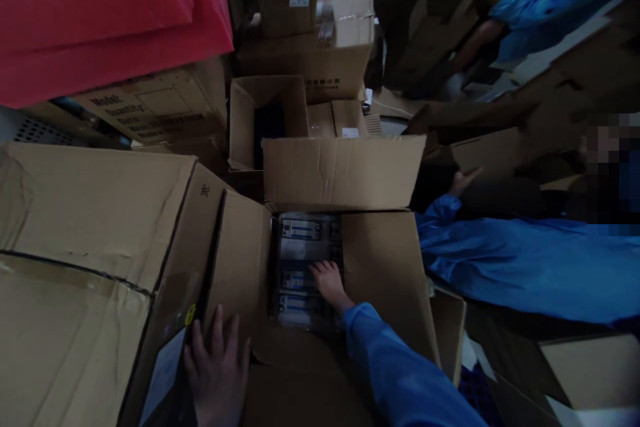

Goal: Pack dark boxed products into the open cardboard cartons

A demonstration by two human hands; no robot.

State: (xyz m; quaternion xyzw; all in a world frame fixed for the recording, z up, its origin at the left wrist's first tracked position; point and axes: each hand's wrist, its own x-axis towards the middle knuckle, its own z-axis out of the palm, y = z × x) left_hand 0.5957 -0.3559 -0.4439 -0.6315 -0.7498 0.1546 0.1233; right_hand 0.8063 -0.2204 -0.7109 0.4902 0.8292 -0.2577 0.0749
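Observation:
In front of me stands an open cardboard box [380,267] with its flaps folded out. Inside lies a clear plastic tray [311,321] with several white-and-blue, bar-shaped parts [300,229] in rows. My right hand [329,280], in a blue sleeve, reaches into the box from the right. Its bent fingers close on the right end of a dark blue bar-shaped part [294,266] over the tray; the fingertips are partly hidden. My left hand [216,363] rests with spread fingers against the left flap [240,247] and holds nothing.
A large closed carton [90,213] stands close on the left, under red sheeting [110,7]. Behind the box are a smaller open carton [267,90] and stacked cartons [345,27]. At right, a co-worker's blue sleeve [500,267] and hand [464,181] are near other cardboard.

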